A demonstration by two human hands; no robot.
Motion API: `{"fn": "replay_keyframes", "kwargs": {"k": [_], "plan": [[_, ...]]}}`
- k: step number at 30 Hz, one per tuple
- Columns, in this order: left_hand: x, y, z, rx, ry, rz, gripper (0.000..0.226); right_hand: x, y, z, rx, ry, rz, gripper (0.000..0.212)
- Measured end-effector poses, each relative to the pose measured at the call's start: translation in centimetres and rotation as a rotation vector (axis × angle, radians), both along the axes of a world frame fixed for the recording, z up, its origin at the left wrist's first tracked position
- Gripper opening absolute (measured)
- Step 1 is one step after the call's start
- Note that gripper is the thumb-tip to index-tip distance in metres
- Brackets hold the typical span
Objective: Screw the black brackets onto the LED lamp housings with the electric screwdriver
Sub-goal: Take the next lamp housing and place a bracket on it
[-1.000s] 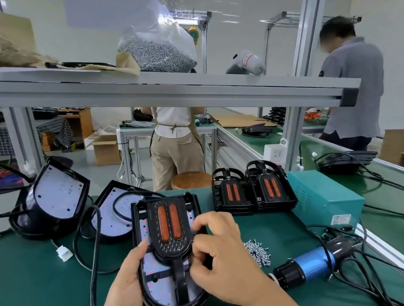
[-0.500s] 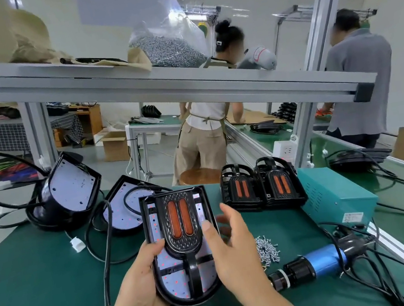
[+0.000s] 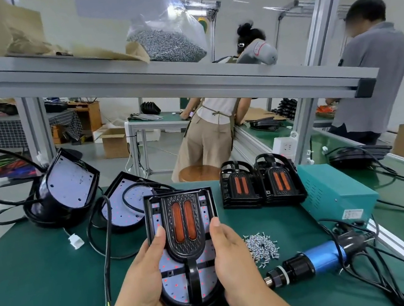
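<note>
A black LED lamp housing [image 3: 177, 289] with a white LED board lies before me on the green mat. A black bracket [image 3: 183, 225] with two orange strips sits on top of it. My left hand [image 3: 143, 282] grips the housing's left edge, thumb on the bracket's rim. My right hand [image 3: 234, 262] grips the right edge the same way. The electric screwdriver [image 3: 312, 262], blue and black, lies on the mat to the right, untouched. A small pile of screws [image 3: 260, 246] lies between it and my right hand.
Two housings without brackets [image 3: 67, 186] [image 3: 124, 206] with black cables sit at the back left. Two bracketed lamps [image 3: 260, 183] stand behind, beside a green power box [image 3: 335, 192]. Tangled cords lie at the right edge. An aluminium shelf [image 3: 156, 80] crosses overhead. Two people work beyond.
My right hand left the bracket's middle and moved to the housing's right edge. Both hands now hold the lamp by its sides, and my view has tilted up slightly.
</note>
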State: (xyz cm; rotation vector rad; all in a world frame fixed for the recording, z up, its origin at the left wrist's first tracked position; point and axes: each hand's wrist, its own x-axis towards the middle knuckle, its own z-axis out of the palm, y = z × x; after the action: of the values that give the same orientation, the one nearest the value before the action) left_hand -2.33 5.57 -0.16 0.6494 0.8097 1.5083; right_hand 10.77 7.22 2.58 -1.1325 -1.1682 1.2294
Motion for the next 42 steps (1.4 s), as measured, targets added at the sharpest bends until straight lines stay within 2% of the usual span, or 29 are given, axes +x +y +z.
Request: {"fn": "replay_keyframes", "kwargs": {"k": [14,21,25,28,32,37,42], "plan": [[0.2,-0.1,0.0,-0.009,0.053,0.014,0.044,0.1,0.5,-0.5,0.021,0.004,0.014,0.036],[-0.6,-0.7,0.7,-0.002,0.109,-0.034,0.043,1.0,1.4,0.0,-0.06,0.157,0.116,0.034],[-0.8,-1.0,0.9,0.01,0.178,-0.023,0.052,1.0,2.0,1.2,0.026,0.083,0.165,0.055],[-0.7,-0.8,0.7,0.021,0.17,-0.03,0.059,0.5,2.1,1.2,0.047,0.133,0.161,0.046],[-0.6,-0.8,0.9,0.045,0.16,-0.032,0.054,0.0,2.1,1.0,0.043,0.176,0.15,0.028],[-0.6,-0.7,1.0,0.057,0.191,-0.022,0.05,-0.3,2.2,0.9,0.066,0.26,0.151,0.024],[-0.6,-0.5,1.2,0.068,0.166,-0.02,0.047,-0.4,2.6,0.5,0.099,0.261,0.118,0.022]]}}
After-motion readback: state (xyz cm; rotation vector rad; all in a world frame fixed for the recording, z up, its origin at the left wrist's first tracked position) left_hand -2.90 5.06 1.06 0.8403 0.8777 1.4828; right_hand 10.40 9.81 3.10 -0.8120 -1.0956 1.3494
